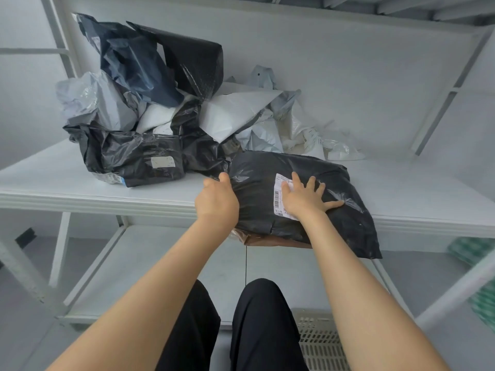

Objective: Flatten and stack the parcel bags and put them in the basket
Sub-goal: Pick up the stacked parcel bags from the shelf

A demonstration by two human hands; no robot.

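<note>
A black parcel bag (308,223) with a white label lies flat at the front edge of the white shelf (80,188), overhanging it, on top of a brown bag (267,240) that peeks out beneath. My left hand (217,202) grips the black bag's left edge with curled fingers. My right hand (305,196) presses flat on the label, fingers spread. Behind them sits a crumpled heap of black, dark blue and white parcel bags (160,108). A pale perforated basket (318,341) stands on the floor by my right leg.
White shelf posts (60,250) rise on both sides, with a lower shelf (147,263) beneath. Something green and white (479,277) shows at the right edge. My legs in black trousers (257,330) stand close to the shelf front.
</note>
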